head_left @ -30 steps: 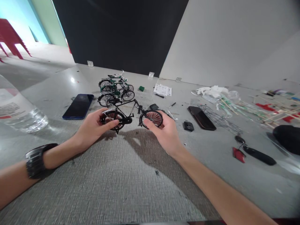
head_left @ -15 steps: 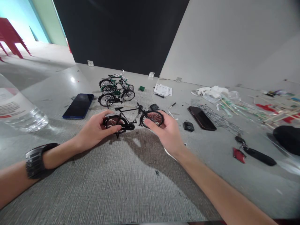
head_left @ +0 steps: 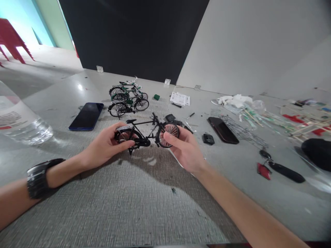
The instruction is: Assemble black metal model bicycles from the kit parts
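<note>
A small black model bicycle [head_left: 144, 135] is held upright between both hands, just above the table [head_left: 111, 206]. My left hand [head_left: 104, 144] pinches its rear wheel, the thumb lying over the spokes near the chain case. At the other end my right hand [head_left: 184, 146] grips the front wheel, with the thumb across the spokes and the other fingers behind it. Beyond them stand several finished-looking model bicycles [head_left: 128, 98] with black and green parts, close together. Small black pieces [head_left: 170, 118] lie behind the right hand, partly covered by it.
A blue phone [head_left: 86, 117] and a large water bottle [head_left: 23, 119] are at left. On the right are a dark phone [head_left: 222, 130], a black square piece [head_left: 208, 138], keys [head_left: 284, 171] and thin wire parts [head_left: 244, 132]. Paper packets [head_left: 179, 99] and a green block [head_left: 156, 97] lie farther back.
The front wheel has swung and shifted slightly left and down with my right hand, uncovering more black pieces behind. My left hand keeps its hold on the rear wheel.
</note>
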`<state>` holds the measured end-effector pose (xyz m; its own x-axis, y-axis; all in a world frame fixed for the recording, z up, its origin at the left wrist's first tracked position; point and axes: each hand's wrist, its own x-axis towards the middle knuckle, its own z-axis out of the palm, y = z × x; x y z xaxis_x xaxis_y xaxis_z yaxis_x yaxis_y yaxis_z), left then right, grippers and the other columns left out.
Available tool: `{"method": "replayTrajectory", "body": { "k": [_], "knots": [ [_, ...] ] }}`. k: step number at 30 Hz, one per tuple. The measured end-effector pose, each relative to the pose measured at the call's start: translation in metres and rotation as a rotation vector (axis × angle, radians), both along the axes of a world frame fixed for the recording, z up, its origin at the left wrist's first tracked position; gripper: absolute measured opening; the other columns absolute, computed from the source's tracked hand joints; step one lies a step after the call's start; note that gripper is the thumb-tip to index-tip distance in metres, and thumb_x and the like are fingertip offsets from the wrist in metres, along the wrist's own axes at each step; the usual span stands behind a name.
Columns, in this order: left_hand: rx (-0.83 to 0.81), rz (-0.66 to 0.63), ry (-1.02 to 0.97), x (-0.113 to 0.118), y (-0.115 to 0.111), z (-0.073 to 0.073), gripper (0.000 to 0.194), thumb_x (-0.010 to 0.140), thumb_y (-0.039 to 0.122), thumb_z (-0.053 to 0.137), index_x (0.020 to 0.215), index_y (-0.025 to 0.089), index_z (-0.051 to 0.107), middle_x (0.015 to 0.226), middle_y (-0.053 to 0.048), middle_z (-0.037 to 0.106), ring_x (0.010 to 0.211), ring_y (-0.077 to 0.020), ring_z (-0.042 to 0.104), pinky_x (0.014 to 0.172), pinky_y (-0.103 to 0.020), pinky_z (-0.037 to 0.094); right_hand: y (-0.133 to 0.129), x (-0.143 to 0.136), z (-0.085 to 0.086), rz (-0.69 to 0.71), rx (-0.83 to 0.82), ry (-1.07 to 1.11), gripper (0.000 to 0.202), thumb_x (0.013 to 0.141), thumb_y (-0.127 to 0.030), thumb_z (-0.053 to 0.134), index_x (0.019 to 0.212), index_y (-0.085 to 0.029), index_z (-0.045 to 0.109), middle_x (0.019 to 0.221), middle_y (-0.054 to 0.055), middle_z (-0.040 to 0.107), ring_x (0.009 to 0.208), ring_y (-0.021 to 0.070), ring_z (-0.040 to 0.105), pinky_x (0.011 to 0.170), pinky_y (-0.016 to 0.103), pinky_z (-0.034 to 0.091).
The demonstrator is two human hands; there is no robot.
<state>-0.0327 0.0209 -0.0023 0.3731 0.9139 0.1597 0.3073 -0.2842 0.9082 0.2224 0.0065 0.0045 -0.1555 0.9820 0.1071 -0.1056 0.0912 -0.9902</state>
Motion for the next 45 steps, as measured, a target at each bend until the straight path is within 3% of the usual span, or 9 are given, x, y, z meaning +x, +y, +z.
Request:
{"method": "replayTrajectory", "body": {
  "k": [5, 12, 19, 23, 25, 30, 35, 40, 45],
  "knots": [
    [-0.019, -0.052, -0.062, 0.002, -0.003, 0.003, 0.023, 0.087, 0.039, 0.073, 0.101, 0.024, 0.063, 0.101, -0.004, 0.077, 0.094, -0.0232, 0.074, 0.08, -0.031, 0.061, -0.004, -0.001, 0.009, 0.137, -0.204, 0.157, 0.026, 0.075, -0.043, 0.084, 0.08, -0.023, 0.067, 0.079, 0.001, 0.062, 0.068, 0.0151, 0.057, 0.069, 0.033, 0.054],
    [-0.05, -0.074, -0.085, 0.002, -0.005, 0.001, 0.026, 0.086, 0.042, 0.074, 0.1, 0.022, 0.064, 0.096, -0.005, 0.077, 0.089, -0.0244, 0.074, 0.077, -0.033, 0.063, -0.006, -0.003, 0.011, 0.182, -0.267, 0.194, 0.03, 0.071, -0.044, 0.085, 0.079, -0.023, 0.066, 0.08, 0.002, 0.06, 0.069, 0.0167, 0.055, 0.065, 0.032, 0.053],
    [0.003, -0.025, -0.076, 0.002, -0.006, 0.002, 0.059, 0.082, 0.037, 0.079, 0.134, 0.025, 0.055, 0.108, -0.006, 0.077, 0.1, -0.0254, 0.074, 0.087, -0.034, 0.061, -0.003, -0.003, 0.002, 0.051, -0.087, 0.1, 0.025, 0.077, -0.041, 0.085, 0.087, -0.024, 0.07, 0.085, 0.0, 0.065, 0.073, 0.0137, 0.059, 0.072, 0.029, 0.052],
    [0.092, -0.048, 0.058, 0.002, -0.007, 0.005, 0.042, 0.086, 0.041, 0.075, 0.123, 0.024, 0.067, 0.111, -0.005, 0.077, 0.103, -0.0266, 0.073, 0.096, -0.038, 0.058, 0.001, -0.003, -0.003, -0.048, 0.044, -0.049, 0.028, 0.077, -0.042, 0.085, 0.094, -0.024, 0.072, 0.089, 0.0, 0.068, 0.079, 0.0151, 0.061, 0.077, 0.031, 0.053],
    [0.125, -0.022, 0.083, 0.002, -0.008, 0.007, 0.043, 0.085, 0.04, 0.075, 0.125, 0.025, 0.067, 0.113, -0.005, 0.076, 0.104, -0.027, 0.073, 0.098, -0.038, 0.057, 0.002, -0.004, -0.004, -0.042, 0.06, -0.068, 0.028, 0.079, -0.043, 0.084, 0.095, -0.023, 0.072, 0.088, 0.0, 0.068, 0.077, 0.0146, 0.061, 0.076, 0.031, 0.053],
    [0.119, 0.022, -0.001, 0.0, -0.007, 0.01, 0.075, 0.079, 0.035, 0.082, 0.146, 0.026, 0.05, 0.11, -0.005, 0.076, 0.1, -0.0256, 0.074, 0.09, -0.034, 0.061, -0.001, -0.006, -0.002, -0.019, 0.042, -0.083, 0.029, 0.079, -0.043, 0.083, 0.097, -0.023, 0.072, 0.087, 0.0, 0.068, 0.076, 0.0146, 0.062, 0.072, 0.03, 0.055],
    [0.098, -0.106, 0.01, -0.003, -0.007, 0.015, 0.047, 0.083, 0.032, 0.076, 0.129, 0.026, 0.066, 0.111, -0.005, 0.076, 0.101, -0.0247, 0.073, 0.087, -0.031, 0.061, -0.009, -0.012, 0.003, -0.006, 0.051, -0.157, 0.026, 0.08, -0.041, 0.083, 0.094, -0.022, 0.073, 0.084, 0.0, 0.069, 0.073, 0.0134, 0.061, 0.068, 0.028, 0.052],
    [0.205, -0.075, 0.087, 0.0, -0.011, 0.023, 0.02, 0.087, 0.038, 0.074, 0.101, 0.024, 0.076, 0.092, -0.003, 0.078, 0.082, -0.0206, 0.074, 0.075, -0.029, 0.059, -0.016, -0.02, 0.006, -0.006, 0.118, -0.194, 0.022, 0.08, -0.038, 0.082, 0.093, -0.023, 0.073, 0.089, 0.001, 0.071, 0.076, 0.0147, 0.063, 0.071, 0.029, 0.053],
    [0.34, -0.034, 0.144, 0.0, -0.011, 0.028, 0.015, 0.084, 0.039, 0.08, 0.092, 0.026, 0.078, 0.083, 0.0, 0.078, 0.073, -0.0188, 0.071, 0.068, -0.028, 0.056, -0.018, -0.022, 0.004, -0.018, 0.175, -0.205, 0.022, 0.08, -0.035, 0.083, 0.097, -0.026, 0.073, 0.09, -0.001, 0.073, 0.081, 0.016, 0.067, 0.075, 0.031, 0.055]
  ]
}}
